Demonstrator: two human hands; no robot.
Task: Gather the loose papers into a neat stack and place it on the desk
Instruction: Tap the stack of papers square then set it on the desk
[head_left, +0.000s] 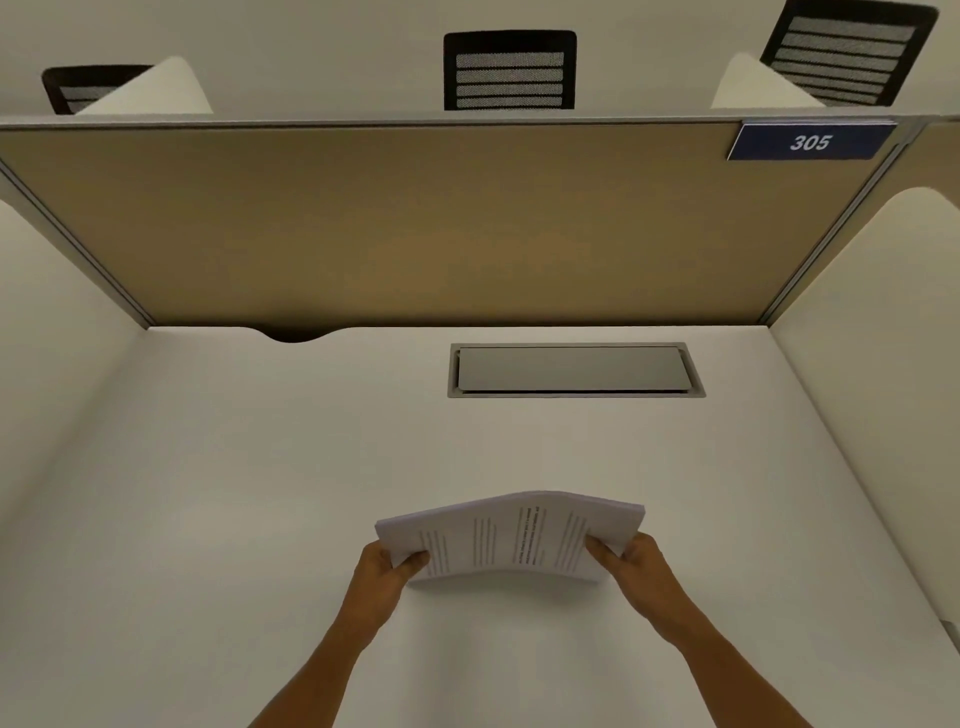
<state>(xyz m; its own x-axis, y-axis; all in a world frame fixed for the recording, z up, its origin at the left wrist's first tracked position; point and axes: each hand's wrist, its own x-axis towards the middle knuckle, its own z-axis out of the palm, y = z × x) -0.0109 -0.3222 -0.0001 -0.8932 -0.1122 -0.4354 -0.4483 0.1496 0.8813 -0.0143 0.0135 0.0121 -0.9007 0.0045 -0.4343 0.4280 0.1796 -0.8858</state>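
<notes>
A stack of white printed papers (511, 535) is held above the white desk (260, 493), bowed upward in the middle. My left hand (382, 571) grips its left end, thumb on top. My right hand (631, 564) grips the right end the same way. The sheets look gathered with their edges roughly even. The stack's near edge hangs just over the desk surface, with a faint shadow below it; whether it touches the desk I cannot tell.
A grey cable-port lid (574, 370) is set into the desk beyond the papers. A tan partition (441, 223) closes the back, with white side walls left and right. A blue "305" sign (810, 141) is at the top right. Black chairs (510, 70) stand behind the partition.
</notes>
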